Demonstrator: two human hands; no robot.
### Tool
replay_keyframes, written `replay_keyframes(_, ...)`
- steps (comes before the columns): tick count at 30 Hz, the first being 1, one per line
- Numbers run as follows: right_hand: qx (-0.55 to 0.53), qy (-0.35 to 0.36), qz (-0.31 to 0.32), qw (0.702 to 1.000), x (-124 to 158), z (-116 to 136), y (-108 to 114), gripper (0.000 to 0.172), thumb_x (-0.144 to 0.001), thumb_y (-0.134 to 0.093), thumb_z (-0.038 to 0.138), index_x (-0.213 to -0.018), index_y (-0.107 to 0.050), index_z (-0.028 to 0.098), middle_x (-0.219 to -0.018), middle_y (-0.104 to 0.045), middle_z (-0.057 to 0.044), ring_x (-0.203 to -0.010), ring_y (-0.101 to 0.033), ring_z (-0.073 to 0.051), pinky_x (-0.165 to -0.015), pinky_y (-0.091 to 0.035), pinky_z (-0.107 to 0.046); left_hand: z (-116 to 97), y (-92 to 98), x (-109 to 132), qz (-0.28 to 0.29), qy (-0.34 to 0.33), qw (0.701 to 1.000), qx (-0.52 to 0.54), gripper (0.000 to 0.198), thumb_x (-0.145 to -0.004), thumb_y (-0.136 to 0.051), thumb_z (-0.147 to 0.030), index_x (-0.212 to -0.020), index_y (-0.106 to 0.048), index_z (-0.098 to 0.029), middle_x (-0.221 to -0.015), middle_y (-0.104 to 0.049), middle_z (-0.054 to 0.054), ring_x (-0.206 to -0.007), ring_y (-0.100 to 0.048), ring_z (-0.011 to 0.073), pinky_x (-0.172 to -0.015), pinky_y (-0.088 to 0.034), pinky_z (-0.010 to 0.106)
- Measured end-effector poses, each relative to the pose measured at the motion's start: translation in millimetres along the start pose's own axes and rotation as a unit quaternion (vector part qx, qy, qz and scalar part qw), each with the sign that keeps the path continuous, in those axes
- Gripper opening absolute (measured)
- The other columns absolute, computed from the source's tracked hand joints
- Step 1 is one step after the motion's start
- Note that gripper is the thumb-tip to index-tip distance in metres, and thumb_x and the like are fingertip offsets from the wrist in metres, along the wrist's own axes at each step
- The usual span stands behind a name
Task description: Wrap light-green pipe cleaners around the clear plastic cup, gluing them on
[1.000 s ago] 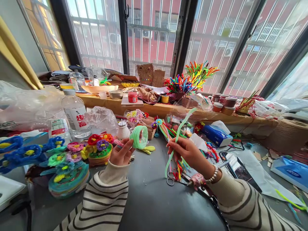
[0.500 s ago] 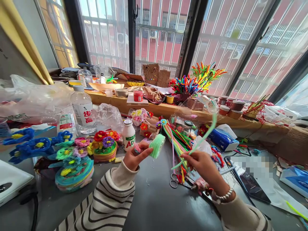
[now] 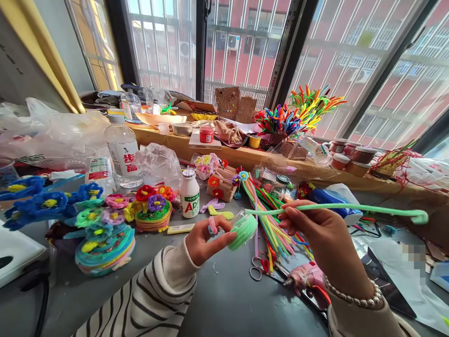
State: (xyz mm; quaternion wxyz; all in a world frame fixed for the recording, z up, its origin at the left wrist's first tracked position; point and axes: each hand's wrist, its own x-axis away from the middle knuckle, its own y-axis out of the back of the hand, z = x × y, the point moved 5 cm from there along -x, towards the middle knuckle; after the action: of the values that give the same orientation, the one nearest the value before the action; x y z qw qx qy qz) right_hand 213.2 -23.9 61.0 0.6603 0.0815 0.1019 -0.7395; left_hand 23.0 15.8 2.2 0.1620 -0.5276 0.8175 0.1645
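Note:
Between thumb and fingers, my left hand [image 3: 211, 238] grips a small clear piece wrapped in light green pipe cleaner [image 3: 242, 231]. A pink item sits around one of its fingers. My right hand [image 3: 317, 227], with a beaded bracelet at the wrist, pinches a long light green strip [image 3: 354, 206]. The strip's left end lies at the top edge of the wrapped piece; whether it touches is unclear. Its curled right end sticks out to the right. Below my right hand are scissors [image 3: 256, 269] and a pink glue gun [image 3: 304, 277].
Finished fuzzy flowers [image 3: 105, 257] stand at the left. A white bottle [image 3: 190, 195] is behind my left hand. Bundled pipe cleaners [image 3: 261, 206] lie behind the hands. A blue tissue pack [image 3: 329, 201] and clear film [image 3: 396, 267] are at the right.
The green strip has swung from a steep slant to nearly level, its left end now at the wrapped piece. My right hand has moved right and up slightly; the wrapped piece has tilted and lowered.

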Motion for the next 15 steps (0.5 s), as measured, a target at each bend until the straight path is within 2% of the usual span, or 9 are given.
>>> replay_keyframes(4, -0.051, -0.002, -0.048, 0.998, -2.3, -8.5, 1.5, 0.015, -0.064, -0.068, 0.030, -0.065, -0.065, 0.016, -0.052, -0.061, 0.000, -0.045, -0.054, -0.008, -0.039, -0.043, -0.017, 0.9, 0.0, 1.3, 0.015, 0.005, 1.000, 0.013, 0.021, -0.071, -0.058, -0.033, -0.064, -0.049, -0.016, -0.064, -0.052, 0.000, -0.063, -0.050, 0.0123, -0.064, -0.041, 0.031)
replay_keyframes(8, -0.096, -0.041, -0.058, 0.993, -2.9, -18.2, -6.3, 0.022, -0.063, -0.069, 0.035, -0.059, -0.062, 0.014, -0.053, -0.060, 0.000, -0.044, -0.052, -0.006, -0.041, -0.041, -0.017, 1.8, -1.0, 2.5, 0.038, 0.002, 0.999, 0.013, 0.016, -0.074, -0.056, -0.029, -0.066, -0.050, -0.016, -0.065, -0.051, -0.001, -0.064, -0.049, 0.0121, -0.066, -0.041, 0.031)
replay_keyframes(15, -0.085, -0.058, -0.067, 0.992, -0.3, -34.6, -15.4, 0.023, -0.064, -0.068, 0.037, -0.067, -0.063, 0.014, -0.055, -0.060, 0.000, -0.047, -0.048, -0.006, -0.044, -0.039, -0.017, -2.7, -1.7, 3.8, 0.000, 0.013, 1.000, 0.010, 0.018, -0.072, -0.058, -0.032, -0.066, -0.054, -0.015, -0.063, -0.050, 0.000, -0.062, -0.047, 0.0120, -0.066, -0.039, 0.030)
